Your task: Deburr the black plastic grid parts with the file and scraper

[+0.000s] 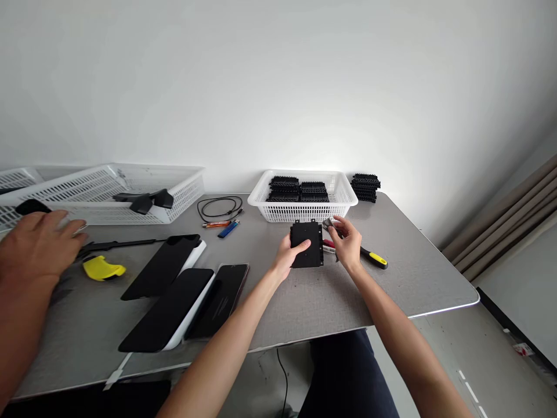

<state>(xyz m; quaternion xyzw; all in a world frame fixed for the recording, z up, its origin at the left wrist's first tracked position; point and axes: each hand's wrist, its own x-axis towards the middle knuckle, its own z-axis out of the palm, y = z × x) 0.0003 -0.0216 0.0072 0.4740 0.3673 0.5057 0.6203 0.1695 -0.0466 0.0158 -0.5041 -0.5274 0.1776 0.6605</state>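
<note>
The black plate (307,244) lay flat on the grey table (391,290), just in front of the white basket (304,203) that held stacks of similar black parts. The left hand (289,255) gripped the plate's near-left edge, thumb on top and the other fingers curled under or against the side. The right hand (348,241) sat at the plate's right edge, fingers closed around a small metal tool (329,224) whose tip pointed toward the plate's far-right corner; the exact tool type could not be made out. A yellow-handled tool (374,257) lay on the table just right of that hand. Judged from its thin, flat, hard-edged look, the plate was probably light and stiff moulded plastic, not slippery but with small side tabs that could snap; holding by the plain edges seemed safest. Another person's hand (41,244) rested, fingers loosely spread, at the far left near a yellow object (103,268).
</note>
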